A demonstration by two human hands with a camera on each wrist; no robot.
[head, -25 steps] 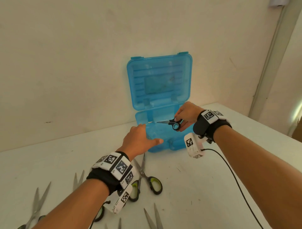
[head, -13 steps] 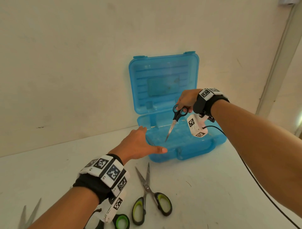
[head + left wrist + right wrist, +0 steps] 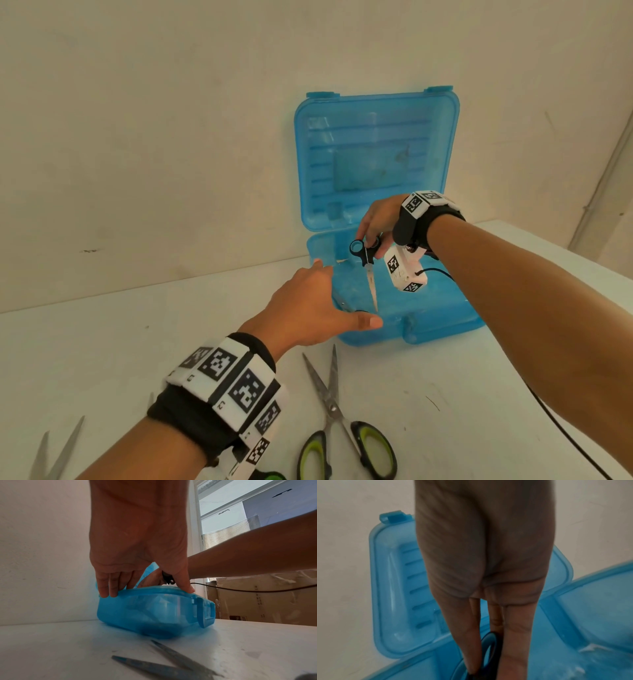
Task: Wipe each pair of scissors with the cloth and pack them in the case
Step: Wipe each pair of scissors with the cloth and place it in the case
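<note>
My right hand (image 3: 376, 222) pinches the black handles of a small pair of scissors (image 3: 367, 263), blades shut and pointing down into the open blue plastic case (image 3: 442, 318), tip near its floor. My left hand (image 3: 308, 308) rests on the case's near left rim, fingers (image 3: 106, 586) straight over the edge and thumb on the front lip, holding nothing. The lid (image 3: 376, 154) stands upright against the wall. On the white table (image 3: 102, 342) just before the case lies a green-handled pair of scissors (image 3: 342, 428), blades parted; more blades (image 3: 58, 452) show at the lower left.
</note>
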